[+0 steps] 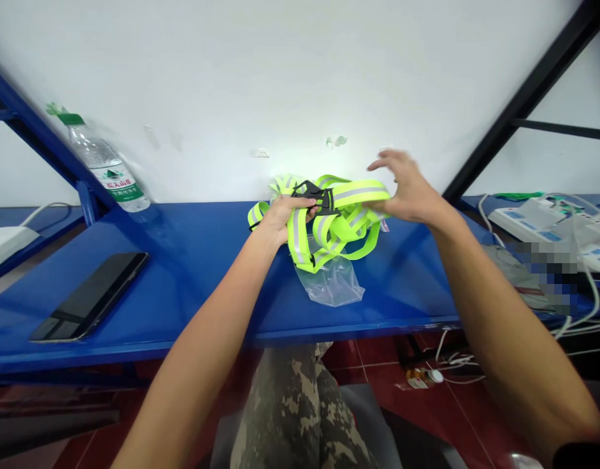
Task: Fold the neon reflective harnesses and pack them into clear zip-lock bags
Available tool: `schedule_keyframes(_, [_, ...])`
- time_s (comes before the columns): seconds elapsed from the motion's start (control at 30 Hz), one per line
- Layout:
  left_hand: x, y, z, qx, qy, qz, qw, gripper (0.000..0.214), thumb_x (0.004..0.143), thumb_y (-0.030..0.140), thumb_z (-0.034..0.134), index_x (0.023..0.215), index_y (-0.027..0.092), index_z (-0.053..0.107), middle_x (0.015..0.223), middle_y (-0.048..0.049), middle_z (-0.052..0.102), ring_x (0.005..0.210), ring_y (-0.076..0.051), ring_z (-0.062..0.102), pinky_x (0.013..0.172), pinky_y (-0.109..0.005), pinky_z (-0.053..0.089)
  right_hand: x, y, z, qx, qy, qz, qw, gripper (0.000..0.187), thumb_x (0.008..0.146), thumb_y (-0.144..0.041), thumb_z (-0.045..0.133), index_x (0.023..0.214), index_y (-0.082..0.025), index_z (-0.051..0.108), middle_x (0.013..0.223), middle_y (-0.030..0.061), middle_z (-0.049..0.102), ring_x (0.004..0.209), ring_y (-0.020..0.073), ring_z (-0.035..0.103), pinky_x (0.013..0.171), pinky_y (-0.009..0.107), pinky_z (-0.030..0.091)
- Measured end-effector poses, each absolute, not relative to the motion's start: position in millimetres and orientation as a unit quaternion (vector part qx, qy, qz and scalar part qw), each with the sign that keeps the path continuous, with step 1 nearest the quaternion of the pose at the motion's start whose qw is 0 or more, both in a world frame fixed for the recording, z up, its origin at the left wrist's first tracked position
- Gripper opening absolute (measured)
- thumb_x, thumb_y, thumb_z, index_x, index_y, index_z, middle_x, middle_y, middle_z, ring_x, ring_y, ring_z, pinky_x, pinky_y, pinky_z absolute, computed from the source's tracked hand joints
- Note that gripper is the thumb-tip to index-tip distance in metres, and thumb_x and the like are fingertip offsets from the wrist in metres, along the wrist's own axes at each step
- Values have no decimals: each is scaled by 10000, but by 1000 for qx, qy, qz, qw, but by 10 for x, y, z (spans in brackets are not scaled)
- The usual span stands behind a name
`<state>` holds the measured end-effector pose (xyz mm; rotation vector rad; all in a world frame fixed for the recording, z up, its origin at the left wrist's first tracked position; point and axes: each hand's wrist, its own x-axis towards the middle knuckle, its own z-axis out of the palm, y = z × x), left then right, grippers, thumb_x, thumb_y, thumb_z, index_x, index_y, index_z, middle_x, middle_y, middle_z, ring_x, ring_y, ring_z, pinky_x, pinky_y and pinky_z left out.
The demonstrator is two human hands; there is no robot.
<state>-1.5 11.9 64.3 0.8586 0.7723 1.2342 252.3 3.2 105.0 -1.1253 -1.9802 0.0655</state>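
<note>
A neon yellow-green reflective strap harness (358, 193) with silver stripes is bunched over the shelf, its straps looping over one another. My left hand (277, 220) is closed on its black plastic buckle (323, 199), with the thumb lying on top. On the other side, my right hand (413, 194) has its fingers spread, slightly blurred, and raised. Its thumb is by the bend of a strap, partly behind it. A clear plastic bag (335, 286) lies beneath the straps and sticks out in front.
The blue shelf (202, 260) backs onto a white wall (300, 78). At the left are a black phone (92, 296) and a water bottle (111, 170) leaning against the frame. White power strips (529, 225) and cables sit at the right. My camouflage-clad legs (294, 410) are below.
</note>
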Motion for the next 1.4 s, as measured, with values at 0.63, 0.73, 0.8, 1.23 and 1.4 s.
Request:
schedule_keyframes(0.63, [-78, 149, 565, 467, 398, 554, 563, 526, 745, 297, 868, 1168, 156, 590, 802, -39, 701, 567, -138, 663, 469, -214, 487, 2213, 199, 675, -530, -779, -2, 337, 137, 784, -269, 676, 870, -191, 602, 631, -2, 546, 579, 156, 449, 575, 292, 287])
schedule_keyframes(0.73, [-94, 155, 535, 498, 434, 517, 544, 368, 787, 389, 828, 1013, 143, 673, 786, -40, 692, 491, -96, 600, 427, -199, 423, 2191, 218, 527, -507, -779, -162, 331, 100, 838, -169, 538, 893, -191, 619, 727, 46, 603, 655, 191, 493, 619, 311, 283])
schedule_keyframes(0.8, [-96, 152, 528, 516, 448, 500, 532, 308, 851, 428, 760, 890, 128, 701, 740, -40, 673, 471, -68, 549, 429, -190, 407, 2159, 210, 417, -469, -786, -239, 325, 175, 853, -113, 461, 839, -191, 617, 758, 69, 618, 689, 203, 503, 643, 326, 293])
schedule_keyframes(1.23, [-134, 193, 470, 529, 461, 510, 499, 472, 795, 397, 814, 1199, 164, 738, 886, -54, 725, 591, -89, 557, 506, -211, 473, 2220, 128, 111, -346, -804, -341, 343, 244, 840, -63, 435, 736, -205, 603, 671, 46, 569, 649, 194, 453, 644, 325, 321])
schedule_keyframes(1.4, [-84, 176, 440, 556, 457, 503, 479, 559, 793, 421, 809, 1263, 138, 703, 939, -76, 733, 584, -90, 549, 483, -215, 476, 2198, 116, 99, -345, -815, -321, 336, 223, 807, -67, 445, 769, -202, 620, 683, 44, 589, 664, 199, 486, 646, 318, 337])
